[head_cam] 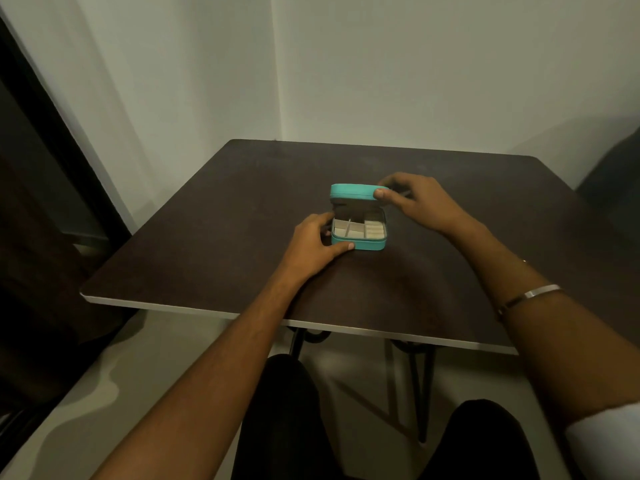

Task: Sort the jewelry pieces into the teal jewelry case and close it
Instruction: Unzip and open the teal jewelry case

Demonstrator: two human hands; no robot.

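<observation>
Head view, right hand [417,202] grip pinching case lid [351,191], left hand [317,245] grasping case base [367,244].

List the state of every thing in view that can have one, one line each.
Teal zippered jewelry case: open, standing on the table, cream compartments showing no jewelry.
Teal case lid: raised, partly open over the base.
Left hand: holds the case base, fingers along its left side, thumb on its front.
Right hand: grips the lid's right end.
Silver metal bangle: worn on the right forearm.
Dark brown table: bears the case.
</observation>
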